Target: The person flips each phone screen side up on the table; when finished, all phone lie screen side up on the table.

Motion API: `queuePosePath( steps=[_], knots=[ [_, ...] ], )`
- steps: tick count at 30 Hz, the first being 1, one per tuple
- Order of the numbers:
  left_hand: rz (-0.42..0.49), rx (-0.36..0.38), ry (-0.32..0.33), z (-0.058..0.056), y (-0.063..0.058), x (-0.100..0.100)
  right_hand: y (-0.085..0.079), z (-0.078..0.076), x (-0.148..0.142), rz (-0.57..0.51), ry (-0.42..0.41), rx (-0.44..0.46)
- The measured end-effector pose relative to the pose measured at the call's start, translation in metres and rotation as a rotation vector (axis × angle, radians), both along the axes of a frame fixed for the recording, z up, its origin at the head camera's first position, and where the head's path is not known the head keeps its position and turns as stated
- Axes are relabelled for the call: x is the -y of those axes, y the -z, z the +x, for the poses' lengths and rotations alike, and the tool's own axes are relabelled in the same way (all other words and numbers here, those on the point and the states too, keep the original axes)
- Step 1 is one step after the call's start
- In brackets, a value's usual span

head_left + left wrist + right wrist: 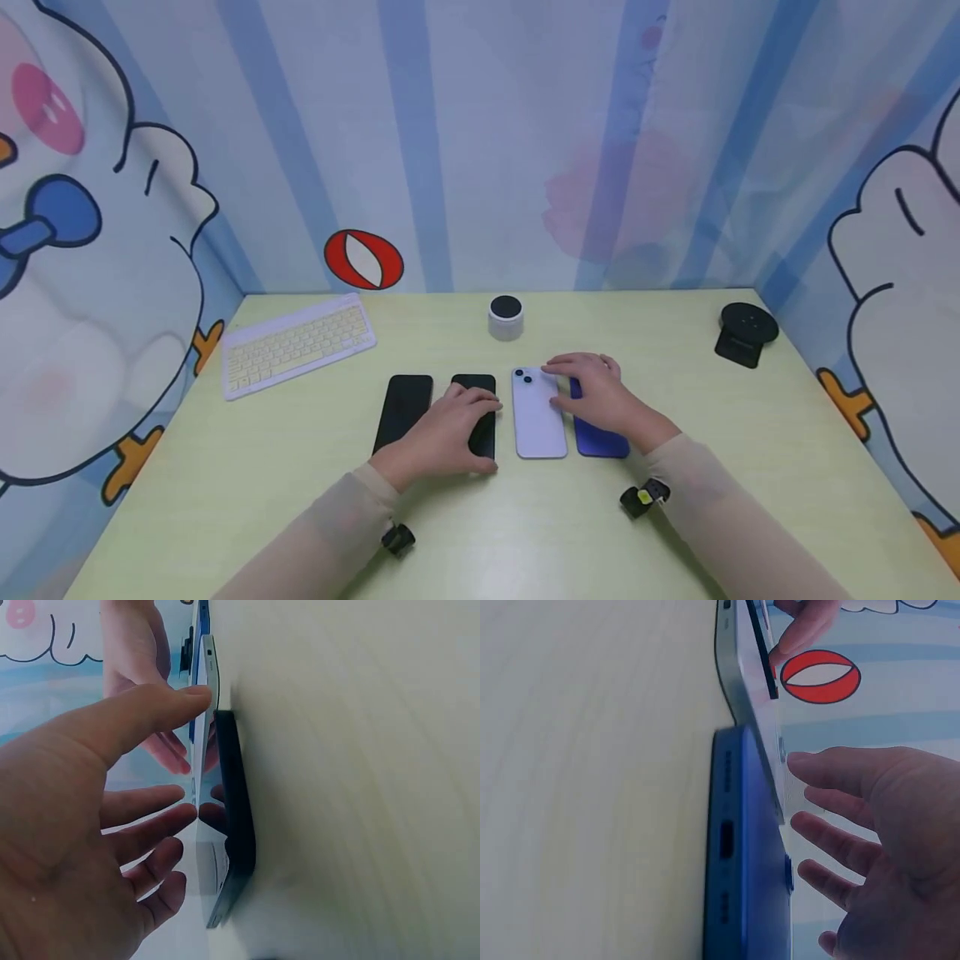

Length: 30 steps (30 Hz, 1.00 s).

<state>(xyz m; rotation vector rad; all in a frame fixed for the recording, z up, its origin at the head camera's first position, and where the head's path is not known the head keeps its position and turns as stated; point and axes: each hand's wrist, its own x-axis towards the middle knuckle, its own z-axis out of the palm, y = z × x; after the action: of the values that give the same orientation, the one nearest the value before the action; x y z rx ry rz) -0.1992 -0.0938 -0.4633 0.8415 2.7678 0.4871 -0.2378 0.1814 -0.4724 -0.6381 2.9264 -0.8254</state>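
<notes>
Four phones lie in a row on the table (525, 533). My left hand (450, 425) hovers over the second black phone (483, 433), its fingers and thumb spread above the two ends; the left wrist view shows a gap beneath most of the fingers. Partly covered by that hand is another black phone (401, 408) to the left. My right hand (592, 396) is above the lavender phone (540, 429) and the blue phone (602, 442), fingers reaching left over the lavender one. In the right wrist view its fingers (832, 769) appear apart from both phones.
A white keyboard (300, 346) lies at the back left. A small round white device with a black top (506, 318) stands at the back middle. At the back right is a black round stand (747, 329). A patterned curtain (495, 150) hangs behind the table.
</notes>
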Motion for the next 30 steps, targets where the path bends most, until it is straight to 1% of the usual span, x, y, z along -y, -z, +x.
queuePosePath(
  steps=[5,9,14,18,24,30],
  knots=[
    [-0.005,-0.020,0.032,-0.002,0.003,-0.008,0.003,-0.001,-0.007,0.036,0.010,0.014],
    [-0.033,-0.034,0.041,-0.004,0.008,-0.014,0.006,-0.003,-0.009,0.063,0.004,0.024],
    [-0.052,-0.030,0.024,-0.004,0.010,-0.020,0.011,-0.006,-0.009,0.070,-0.014,0.018],
    [-0.051,-0.036,0.004,-0.005,0.008,-0.023,0.012,-0.008,-0.009,0.061,-0.027,0.010],
    [-0.046,-0.044,-0.019,-0.006,0.005,-0.028,0.011,-0.009,-0.011,0.060,-0.024,0.007],
    [-0.053,-0.062,-0.034,-0.008,0.006,-0.033,0.011,-0.011,-0.014,0.026,-0.020,0.017]
  ],
)
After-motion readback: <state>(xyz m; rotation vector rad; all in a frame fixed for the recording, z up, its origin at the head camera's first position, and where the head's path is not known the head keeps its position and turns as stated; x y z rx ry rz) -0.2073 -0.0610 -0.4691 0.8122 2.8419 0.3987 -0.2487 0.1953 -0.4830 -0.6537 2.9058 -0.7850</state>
